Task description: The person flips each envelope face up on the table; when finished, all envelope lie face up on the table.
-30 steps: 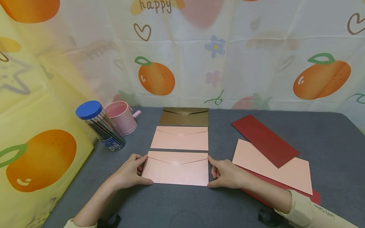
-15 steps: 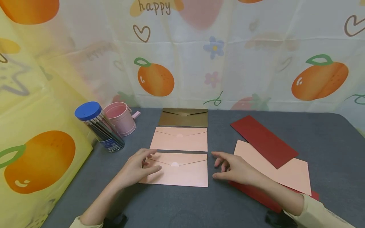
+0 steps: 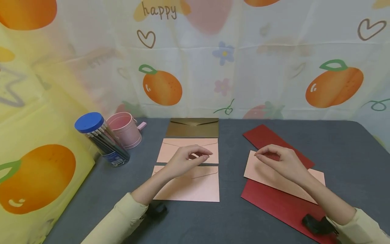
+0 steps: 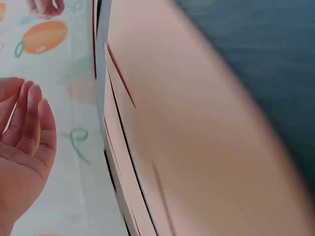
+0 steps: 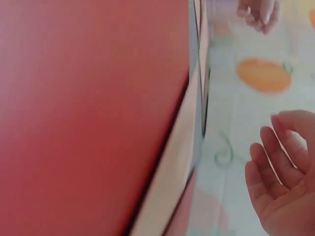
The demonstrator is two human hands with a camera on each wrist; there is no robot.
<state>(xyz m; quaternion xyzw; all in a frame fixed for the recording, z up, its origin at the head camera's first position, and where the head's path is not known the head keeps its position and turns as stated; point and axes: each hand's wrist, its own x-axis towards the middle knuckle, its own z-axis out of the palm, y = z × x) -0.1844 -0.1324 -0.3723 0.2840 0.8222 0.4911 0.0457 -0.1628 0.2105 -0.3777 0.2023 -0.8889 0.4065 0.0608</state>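
My left hand [image 3: 187, 161] hovers above two pink envelopes, fingers loosely bent and thumb near the fingertips, with nothing held. Below it lies the front pink envelope [image 3: 204, 189], flap up. The middle pink envelope [image 3: 167, 152] lies just behind, partly hidden by that hand. A gold envelope [image 3: 195, 130] lies farthest back in this column. To the right, my right hand [image 3: 283, 162] is raised over a pile, fingers gently curved and holding nothing. The pile has a top red envelope [image 3: 262, 135], a pale pink envelope [image 3: 251, 169] and a lower red envelope [image 3: 274, 201], overlapping at angles.
A clear jar of pencils with a blue lid [image 3: 89, 122] leans at the left on the grey table [image 3: 189, 223]. Beside it stands a small pink bucket [image 3: 125, 130]. A fruit-print cloth [image 3: 195, 81] hangs along the back and left.
Both hands have let go of the front envelope's sides and risen. The left moved right and away over the envelopes; the right moved right over the pile.
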